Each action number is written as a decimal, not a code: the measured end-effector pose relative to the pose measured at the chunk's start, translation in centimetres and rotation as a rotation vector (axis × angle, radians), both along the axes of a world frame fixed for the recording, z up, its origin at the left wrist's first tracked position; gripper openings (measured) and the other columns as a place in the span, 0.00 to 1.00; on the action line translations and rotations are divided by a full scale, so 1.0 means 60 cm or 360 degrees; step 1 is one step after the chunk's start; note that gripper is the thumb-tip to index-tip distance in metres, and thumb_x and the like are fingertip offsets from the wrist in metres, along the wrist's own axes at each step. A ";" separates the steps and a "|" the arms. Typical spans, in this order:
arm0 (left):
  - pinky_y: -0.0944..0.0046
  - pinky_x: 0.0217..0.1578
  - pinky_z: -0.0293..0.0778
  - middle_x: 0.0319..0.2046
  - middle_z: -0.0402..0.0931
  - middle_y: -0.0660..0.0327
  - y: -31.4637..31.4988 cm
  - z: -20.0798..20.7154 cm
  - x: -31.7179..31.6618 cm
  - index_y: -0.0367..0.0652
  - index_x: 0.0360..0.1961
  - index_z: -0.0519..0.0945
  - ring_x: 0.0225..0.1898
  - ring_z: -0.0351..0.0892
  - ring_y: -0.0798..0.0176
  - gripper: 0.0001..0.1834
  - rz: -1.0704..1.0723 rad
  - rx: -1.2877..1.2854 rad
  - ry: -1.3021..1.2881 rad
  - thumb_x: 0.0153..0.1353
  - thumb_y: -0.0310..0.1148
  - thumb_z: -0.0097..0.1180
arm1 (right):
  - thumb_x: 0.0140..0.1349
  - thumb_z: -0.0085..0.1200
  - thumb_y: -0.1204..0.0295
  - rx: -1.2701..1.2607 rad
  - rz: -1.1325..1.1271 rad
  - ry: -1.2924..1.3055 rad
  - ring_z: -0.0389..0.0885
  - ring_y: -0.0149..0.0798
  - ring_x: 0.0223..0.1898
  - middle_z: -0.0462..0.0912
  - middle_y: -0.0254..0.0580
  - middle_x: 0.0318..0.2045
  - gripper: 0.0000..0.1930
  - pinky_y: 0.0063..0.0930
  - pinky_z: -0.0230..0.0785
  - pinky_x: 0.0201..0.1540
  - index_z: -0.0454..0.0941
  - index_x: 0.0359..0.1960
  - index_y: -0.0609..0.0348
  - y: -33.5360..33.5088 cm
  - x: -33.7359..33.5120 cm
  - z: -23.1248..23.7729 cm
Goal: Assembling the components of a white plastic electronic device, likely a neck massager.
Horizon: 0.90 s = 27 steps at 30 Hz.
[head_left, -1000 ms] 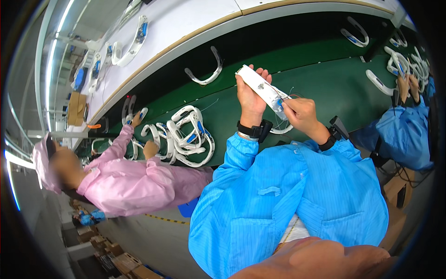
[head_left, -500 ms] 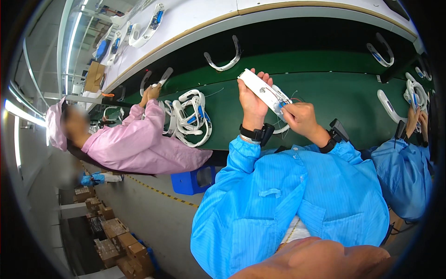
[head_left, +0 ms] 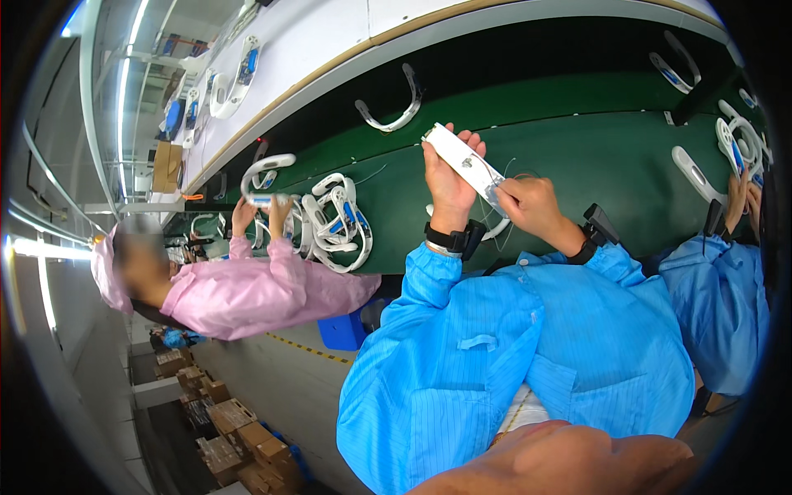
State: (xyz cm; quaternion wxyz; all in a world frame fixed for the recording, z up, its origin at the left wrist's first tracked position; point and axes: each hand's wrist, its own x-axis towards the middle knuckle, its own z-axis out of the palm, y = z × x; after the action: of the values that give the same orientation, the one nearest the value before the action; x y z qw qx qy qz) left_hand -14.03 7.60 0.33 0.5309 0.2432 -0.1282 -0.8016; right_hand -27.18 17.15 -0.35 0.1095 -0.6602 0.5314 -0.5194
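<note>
Cradling the white casing (head_left: 462,158) from below, your left hand (head_left: 450,186) is clamped along its far part, thumb on one edge and fingertips showing past the other. Your right hand (head_left: 530,203) is curled, thumb and forefinger closed on the casing's near end; whether they also pinch the thin wires (head_left: 504,171) there, you cannot tell from this view. The two hands are apart, joined only by the casing, which you hold tilted above the green bench (head_left: 610,157), its far end up and to the left. Below your hands shows a white curved strip (head_left: 497,230); whether it belongs to the casing is unclear.

You wear a black band on each wrist. To your left, near the bench edge, lies a pile of white loops (head_left: 363,247) with blue parts on them. Beyond it, a co-worker in pink (head_left: 239,289) holds a curved white piece (head_left: 270,200) with both hands. Ahead of you, one loop (head_left: 388,127) rests at the back, under the white shelf (head_left: 330,37). To your right, a co-worker in blue (head_left: 716,305) has hands beside more white loops (head_left: 747,136).
</note>
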 end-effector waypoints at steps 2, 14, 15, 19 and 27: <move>0.52 0.47 0.73 0.41 0.73 0.54 0.002 0.006 -0.013 0.44 0.55 0.66 0.43 0.75 0.54 0.30 -0.0057 -0.0063 -0.0036 0.68 0.59 0.30 | 0.51 0.55 0.74 0.0215 0.0045 -0.0220 0.70 0.44 0.12 0.72 0.43 0.11 0.09 0.35 0.58 0.16 0.72 0.15 0.60 -0.001 -0.008 0.002; 0.56 0.37 0.78 0.35 0.74 0.55 0.003 0.021 -0.046 0.46 0.59 0.62 0.35 0.78 0.58 0.32 -0.0335 -0.0373 -0.0244 0.68 0.59 0.28 | 0.61 0.51 0.72 0.0897 0.0429 -0.1335 0.68 0.22 0.14 0.72 0.31 0.13 0.10 0.18 0.58 0.18 0.78 0.23 0.62 -0.004 -0.056 0.005; 0.56 0.37 0.78 0.35 0.74 0.56 0.002 0.017 -0.045 0.46 0.59 0.63 0.35 0.78 0.58 0.31 -0.0321 -0.0335 -0.0169 0.68 0.59 0.29 | 0.62 0.51 0.73 0.0796 0.0346 -0.1429 0.68 0.22 0.14 0.72 0.30 0.14 0.09 0.15 0.59 0.18 0.78 0.25 0.63 -0.003 -0.058 0.001; 0.56 0.40 0.76 0.37 0.74 0.56 0.005 0.014 -0.044 0.46 0.59 0.63 0.36 0.76 0.58 0.30 -0.0227 -0.0226 -0.0116 0.68 0.59 0.30 | 0.63 0.49 0.74 0.0642 0.0326 -0.1717 0.68 0.22 0.14 0.73 0.32 0.14 0.09 0.16 0.60 0.18 0.79 0.28 0.65 0.017 -0.048 -0.011; 0.53 0.43 0.75 0.37 0.73 0.56 0.023 0.011 -0.043 0.47 0.57 0.64 0.38 0.76 0.56 0.29 -0.0029 -0.0135 -0.0134 0.69 0.58 0.30 | 0.63 0.48 0.74 0.0960 0.0496 -0.1701 0.65 0.21 0.13 0.73 0.32 0.13 0.08 0.16 0.55 0.15 0.79 0.32 0.65 0.029 -0.024 0.006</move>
State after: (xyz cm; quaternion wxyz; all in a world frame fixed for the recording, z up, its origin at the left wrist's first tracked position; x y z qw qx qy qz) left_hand -16.61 9.00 1.01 0.5274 0.2527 -0.1863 -0.7894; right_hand -28.64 18.87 0.02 0.6155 -0.3194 0.4239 -0.5827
